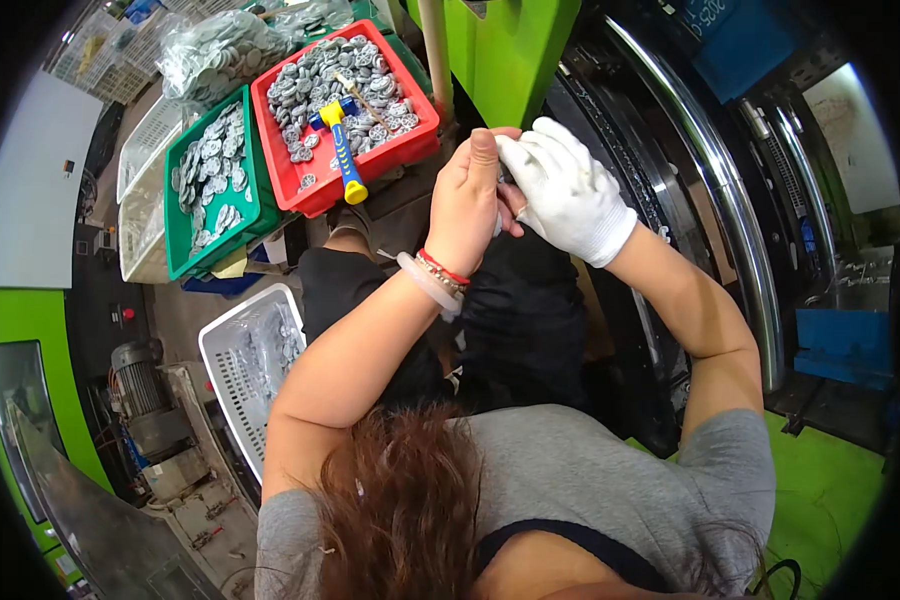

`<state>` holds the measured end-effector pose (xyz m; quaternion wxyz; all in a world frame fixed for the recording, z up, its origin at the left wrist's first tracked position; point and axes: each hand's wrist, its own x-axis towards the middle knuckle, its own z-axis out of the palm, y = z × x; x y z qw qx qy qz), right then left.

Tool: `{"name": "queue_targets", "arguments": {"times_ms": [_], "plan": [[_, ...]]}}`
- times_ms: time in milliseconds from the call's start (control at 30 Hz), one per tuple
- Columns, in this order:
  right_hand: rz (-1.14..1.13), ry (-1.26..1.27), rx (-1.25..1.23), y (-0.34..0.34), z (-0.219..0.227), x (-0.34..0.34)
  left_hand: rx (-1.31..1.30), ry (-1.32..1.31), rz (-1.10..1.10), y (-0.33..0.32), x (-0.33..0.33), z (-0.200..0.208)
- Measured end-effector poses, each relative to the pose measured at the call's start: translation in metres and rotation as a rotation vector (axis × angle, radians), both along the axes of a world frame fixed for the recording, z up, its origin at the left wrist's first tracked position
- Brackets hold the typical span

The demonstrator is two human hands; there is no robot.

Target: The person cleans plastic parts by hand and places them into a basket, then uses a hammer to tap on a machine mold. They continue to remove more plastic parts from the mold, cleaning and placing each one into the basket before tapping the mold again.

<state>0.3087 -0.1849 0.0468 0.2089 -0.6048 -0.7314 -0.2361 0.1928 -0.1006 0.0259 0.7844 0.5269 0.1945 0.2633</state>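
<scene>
My bare left hand (468, 195), with a red cord, beads and a pale bangle at its wrist, meets my right hand (565, 185) above my lap. A white knit glove covers the right hand. The left thumb points up, while the left fingers curl round towards the gloved palm. Both hands are closed together, and whatever lies between them is hidden. Nearest to them stands a red tray (315, 205) heaped with small round grey metal pieces (305, 95). Across its near edge rests a hammer (342, 150) with a blue and yellow handle.
Left of the red tray, a green tray (175, 230) holds more grey pieces. A white basket (232, 365) with plastic-wrapped pieces sits beside my left leg. Clear bags of discs (225, 55) lie behind. Black machinery with a shiny metal bar (715, 150) runs along my right.
</scene>
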Motion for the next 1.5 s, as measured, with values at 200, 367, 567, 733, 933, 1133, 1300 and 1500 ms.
{"name": "queue_targets", "arguments": {"times_ms": [200, 367, 567, 733, 933, 1133, 1300, 1500], "plan": [[0.051, 0.253, -0.130, 0.003, -0.003, 0.000, -0.266, -0.045, -0.011, 0.003, 0.000, -0.002], [0.225, 0.981, -0.173, -0.002, 0.008, 0.003, -0.376, -0.112, -0.014, 0.008, -0.007, 0.004], [0.406, 1.223, -0.130, -0.002, 0.002, 0.004, -0.399, -0.120, -0.281, 0.006, -0.017, 0.019], [0.284, 1.003, -0.062, 0.001, 0.001, -0.001, -0.455, -0.153, -0.354, 0.008, -0.017, 0.021], [0.298, 1.256, -0.220, -0.006, 0.008, 0.015, -0.341, -0.117, -0.381, 0.013, -0.014, 0.021], [0.097, 1.161, 0.508, -0.024, 0.056, 0.103, -0.513, -0.102, -0.268, 0.016, -0.017, 0.014], [-0.460, 0.844, 1.024, -0.131, 0.063, 0.345, -0.677, 0.119, 0.309, 0.016, -0.004, 0.007], [-0.615, 0.780, 0.829, -0.130, 0.070, 0.416, -0.660, 0.306, -0.191, 0.018, -0.026, -0.011]]}}
